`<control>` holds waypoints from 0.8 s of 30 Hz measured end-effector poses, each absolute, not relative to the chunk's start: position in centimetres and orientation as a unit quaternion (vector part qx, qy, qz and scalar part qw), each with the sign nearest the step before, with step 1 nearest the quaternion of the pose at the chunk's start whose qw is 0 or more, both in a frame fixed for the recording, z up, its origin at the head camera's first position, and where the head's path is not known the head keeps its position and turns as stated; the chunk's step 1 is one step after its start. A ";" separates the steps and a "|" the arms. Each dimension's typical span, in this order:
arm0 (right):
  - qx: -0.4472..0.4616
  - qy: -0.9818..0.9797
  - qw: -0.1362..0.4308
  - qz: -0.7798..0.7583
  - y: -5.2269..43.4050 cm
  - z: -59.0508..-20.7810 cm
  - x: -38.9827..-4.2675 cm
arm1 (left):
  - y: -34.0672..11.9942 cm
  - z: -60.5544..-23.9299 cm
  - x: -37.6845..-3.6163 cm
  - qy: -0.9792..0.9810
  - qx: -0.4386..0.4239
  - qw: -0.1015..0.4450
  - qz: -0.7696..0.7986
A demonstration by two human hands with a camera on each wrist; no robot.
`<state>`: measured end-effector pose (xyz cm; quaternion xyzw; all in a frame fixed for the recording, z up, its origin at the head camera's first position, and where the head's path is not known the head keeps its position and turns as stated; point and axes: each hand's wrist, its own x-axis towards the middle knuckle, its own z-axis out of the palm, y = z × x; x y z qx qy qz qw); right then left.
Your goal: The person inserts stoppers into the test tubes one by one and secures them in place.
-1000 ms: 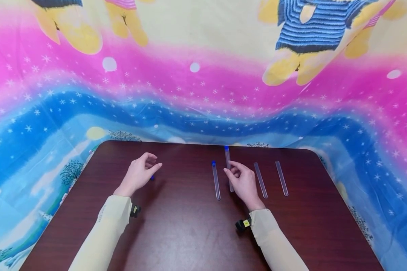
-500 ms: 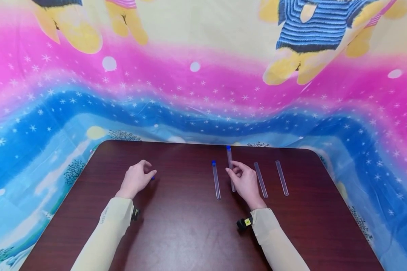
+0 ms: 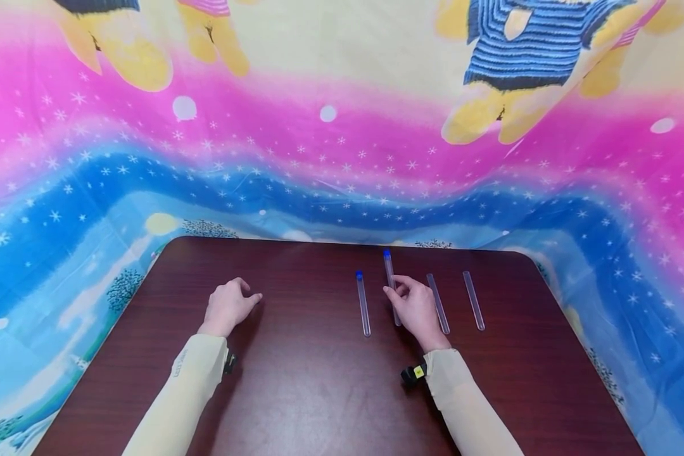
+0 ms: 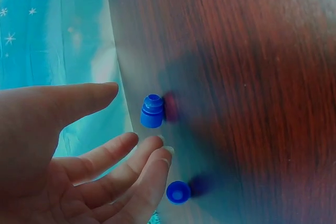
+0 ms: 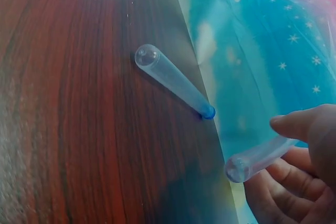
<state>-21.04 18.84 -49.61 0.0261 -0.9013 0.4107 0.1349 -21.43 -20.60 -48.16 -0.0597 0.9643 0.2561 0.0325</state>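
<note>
Holding a clear tube (image 3: pixel 392 288) with a blue cap on its far end, your right hand (image 3: pixel 417 308) pinches it between thumb and fingers. The tube's long way points away from you, toward the back edge of the brown table (image 3: pixel 319 392), and its round closed end (image 5: pixel 237 169) points back at you. A second capped tube (image 3: pixel 363 303) lies flat just to the left of it. Two tubes with no caps (image 3: pixel 437 303) (image 3: pixel 474 299) lie flat to the right, all in a row, all pointing the same way. Your left hand (image 3: pixel 228 306) is well apart from the tubes, over on the left side of the table. Its fingers (image 4: pixel 131 163) are loose and a little curled, and it holds nothing. Two small blue caps (image 4: pixel 152 112) (image 4: pixel 178 192) sit on the table just past those fingertips. So the caps are nearer your left hand, and the bare tubes are nearer your right.
</note>
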 end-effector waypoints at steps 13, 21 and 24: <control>0.007 -0.921 0.088 0.379 19.4 -49.5 -21.3 | -20.0 -48.4 -21.6 0.962 -0.054 0.030 0.266; -0.006 -0.930 0.068 0.362 19.7 -49.5 -21.4 | -19.7 -48.6 -21.9 0.963 -0.052 0.032 0.262; -0.010 -0.929 0.062 0.365 19.7 -49.5 -21.4 | -19.6 -48.4 -21.9 0.963 -0.051 0.035 0.262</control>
